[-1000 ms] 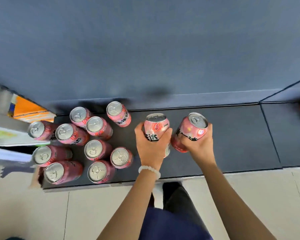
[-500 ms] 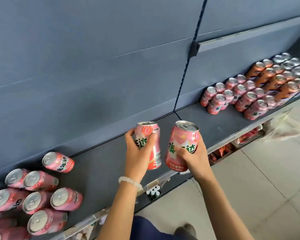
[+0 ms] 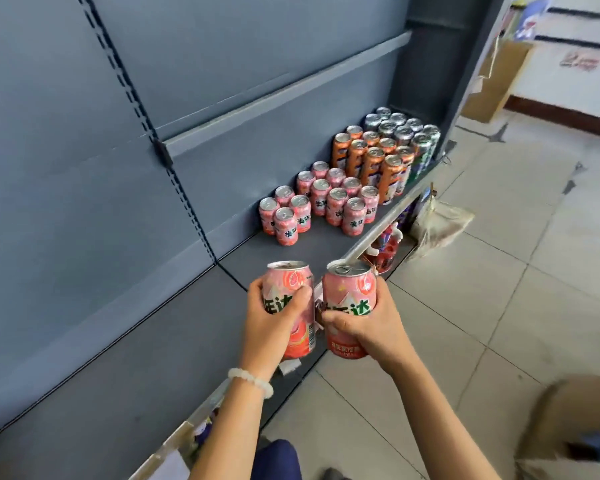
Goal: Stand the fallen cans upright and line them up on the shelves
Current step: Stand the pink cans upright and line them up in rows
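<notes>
My left hand (image 3: pixel 270 325) grips a pink can (image 3: pixel 300 336) upright, and my right hand (image 3: pixel 369 329) grips a second pink can (image 3: pixel 347 292) beside it. Both cans hover above the front edge of the dark grey shelf (image 3: pixel 146 368). Farther along the shelf, several pink cans (image 3: pixel 326 202) stand upright in rows. Behind them stand taller orange cans (image 3: pixel 371 161) and silver-green cans (image 3: pixel 409 133), also in rows.
The shelf's grey back panel (image 3: pixel 84 133) rises on the left, with a slotted upright (image 3: pixel 153 133). Tiled floor (image 3: pixel 499 271) lies to the right. A cardboard box (image 3: pixel 568 427) sits at the lower right. Goods and a plastic bag (image 3: pixel 440 220) sit on the level below.
My view has swung right, away from the tipped cans on the left, toward the standing rows. Both hands carried their cans rightward along the shelf, still gripping them.
</notes>
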